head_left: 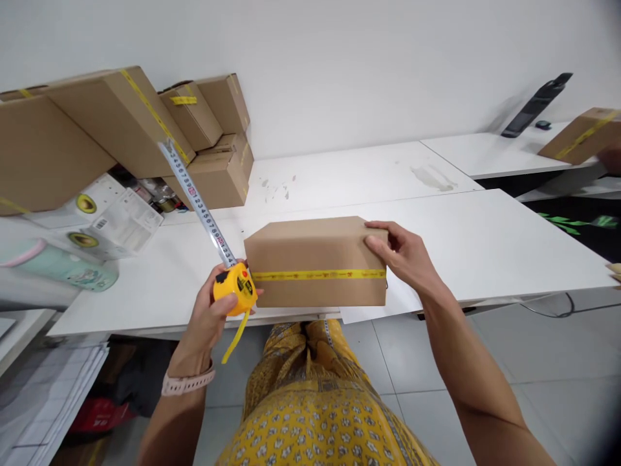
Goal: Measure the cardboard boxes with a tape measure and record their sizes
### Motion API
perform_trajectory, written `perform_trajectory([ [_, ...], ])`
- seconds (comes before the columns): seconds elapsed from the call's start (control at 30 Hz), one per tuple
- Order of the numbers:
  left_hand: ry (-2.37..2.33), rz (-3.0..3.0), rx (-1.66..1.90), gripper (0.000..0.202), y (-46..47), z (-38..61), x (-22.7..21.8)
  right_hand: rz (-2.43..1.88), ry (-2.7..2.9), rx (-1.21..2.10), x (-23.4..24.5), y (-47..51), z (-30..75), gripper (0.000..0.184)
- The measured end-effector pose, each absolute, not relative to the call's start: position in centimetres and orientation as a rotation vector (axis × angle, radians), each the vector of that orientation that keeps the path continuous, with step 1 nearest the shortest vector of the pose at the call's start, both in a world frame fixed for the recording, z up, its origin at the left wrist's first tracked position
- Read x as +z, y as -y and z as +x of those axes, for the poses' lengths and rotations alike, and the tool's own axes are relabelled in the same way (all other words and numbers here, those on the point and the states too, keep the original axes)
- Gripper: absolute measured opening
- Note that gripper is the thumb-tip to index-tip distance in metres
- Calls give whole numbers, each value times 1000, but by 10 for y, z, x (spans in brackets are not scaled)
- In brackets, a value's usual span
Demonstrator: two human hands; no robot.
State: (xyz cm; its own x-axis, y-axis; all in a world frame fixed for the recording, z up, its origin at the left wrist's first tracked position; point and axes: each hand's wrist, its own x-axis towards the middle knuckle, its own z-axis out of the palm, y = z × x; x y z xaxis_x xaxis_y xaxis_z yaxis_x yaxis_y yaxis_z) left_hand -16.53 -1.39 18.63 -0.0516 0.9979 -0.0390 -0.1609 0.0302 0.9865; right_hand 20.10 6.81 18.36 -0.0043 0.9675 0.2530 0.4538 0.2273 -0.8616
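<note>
A brown cardboard box point(310, 249) with a yellow tape strip across its front sits at the near edge of the white table point(485, 226). My right hand point(400, 252) grips the box's right end, thumb on top. My left hand point(213, 314) is closed round a yellow tape measure point(235, 288) held against the box's left end. Its blade point(194, 197) sticks out up and to the left, over the table, toward the stacked boxes.
Several taped cardboard boxes point(121, 123) are piled at the back left, with white printed cartons point(107, 217) and a mint-green bottle point(63, 268) below them. Another box point(579, 136) and a black device point(533, 107) lie on the far right table. Grey tiled floor lies below.
</note>
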Motion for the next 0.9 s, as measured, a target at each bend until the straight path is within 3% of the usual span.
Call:
perform_trajectory([
  [0.33,-1053,1285,1178,72,48,-145,206,-1152,1902,268,198,-83,185,24],
  [0.53,-836,1133,692,79,78,-101,172,-1234,1986,-206,202,-81,161,24],
  [0.7,-768,1086,624,73,81,-87,134,-1214,2007,-189,200,-85,152,27],
  [0.9,-766,1083,583,74,86,-82,111,-1227,2067,-140,202,-93,148,47],
])
